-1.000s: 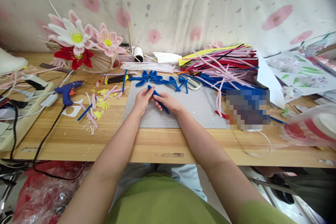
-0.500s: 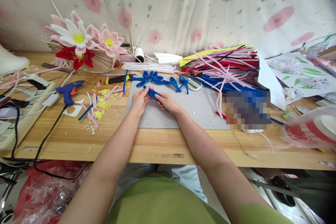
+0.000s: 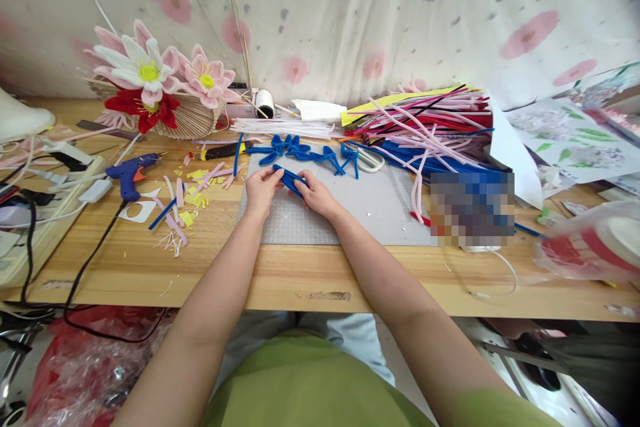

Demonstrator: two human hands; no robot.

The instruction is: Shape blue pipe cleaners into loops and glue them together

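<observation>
Between both hands is a short bundle of blue pipe cleaners (image 3: 291, 179), held above the grey cutting mat (image 3: 383, 213). My left hand (image 3: 264, 190) pinches its upper left end between thumb and fingers. At the lower right end, my right hand (image 3: 316, 193) is closed on the same bundle. Just beyond the hands lie blue pipe-cleaner petal shapes (image 3: 285, 149), and right of them more bent blue pieces (image 3: 330, 159). White-handled scissors (image 3: 371, 160) rest near the mat's far edge.
A blue glue gun (image 3: 131, 172) and pink and yellow scraps (image 3: 187, 213) lie left, with fuzzy flowers (image 3: 150, 73) behind. Piled pipe cleaners (image 3: 425, 120) occupy the back right, beside a pixelated patch. A bagged cup (image 3: 595, 243) stands far right.
Both hands keep hold of the blue bundle. The right fingers have shifted slightly on it, and the bundle looks a little more tilted. Nothing else has visibly moved.
</observation>
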